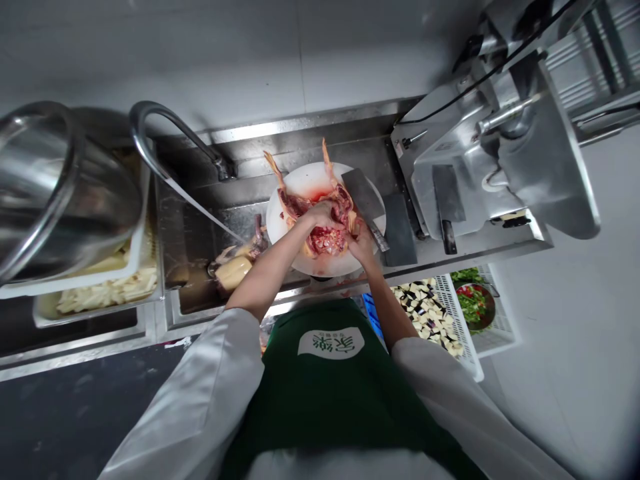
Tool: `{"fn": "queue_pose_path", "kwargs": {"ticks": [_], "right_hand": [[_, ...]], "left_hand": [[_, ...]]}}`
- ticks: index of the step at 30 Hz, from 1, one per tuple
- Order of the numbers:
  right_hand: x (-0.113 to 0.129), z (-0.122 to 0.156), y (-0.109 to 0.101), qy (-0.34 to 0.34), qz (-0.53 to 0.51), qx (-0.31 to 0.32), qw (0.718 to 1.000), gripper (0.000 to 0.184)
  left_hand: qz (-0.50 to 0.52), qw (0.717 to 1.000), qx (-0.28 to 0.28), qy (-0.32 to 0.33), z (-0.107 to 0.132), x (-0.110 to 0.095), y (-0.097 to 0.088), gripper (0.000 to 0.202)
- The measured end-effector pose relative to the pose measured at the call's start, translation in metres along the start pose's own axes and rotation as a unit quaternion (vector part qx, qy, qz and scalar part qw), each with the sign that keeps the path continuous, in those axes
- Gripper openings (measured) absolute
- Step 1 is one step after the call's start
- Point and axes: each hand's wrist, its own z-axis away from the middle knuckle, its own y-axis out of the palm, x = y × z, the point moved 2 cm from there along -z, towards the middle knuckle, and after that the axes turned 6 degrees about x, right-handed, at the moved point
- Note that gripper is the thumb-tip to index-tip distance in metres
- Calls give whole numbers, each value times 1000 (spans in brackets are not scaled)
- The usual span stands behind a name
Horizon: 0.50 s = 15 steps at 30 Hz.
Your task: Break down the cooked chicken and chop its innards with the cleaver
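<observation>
A raw, split-open chicken (320, 213) lies on a round white cutting board (310, 180), its legs pointing away from me. My left hand (323, 215) presses into the opened carcass near its middle. My right hand (361, 241) grips the right side of the carcass at the board's near edge. A cleaver (364, 197) rests flat on the right part of the board, its handle toward my right hand. Both hands are closed on the meat.
Left of the board is a sink (200, 220) with a running tap (165, 133) and another raw bird (237, 263) in it. A meat slicer (490, 147) with a second cleaver (447, 200) stands right. Below are a white crate of cut eggplant (430, 313) and a bowl of greens (475, 303). A steel pot (50, 187) is far left.
</observation>
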Motion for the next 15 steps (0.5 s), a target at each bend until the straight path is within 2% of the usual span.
{"fn": "queue_pose_path", "kwargs": {"ticks": [8,15], "right_hand": [[2,3,-1,2,-32,1,999,60],[3,3,1,-6,-18,6,1000,63]], "left_hand": [[32,999,14,40,-1,4,1,55],[56,997,23,55,-1,4,-2,50]]}}
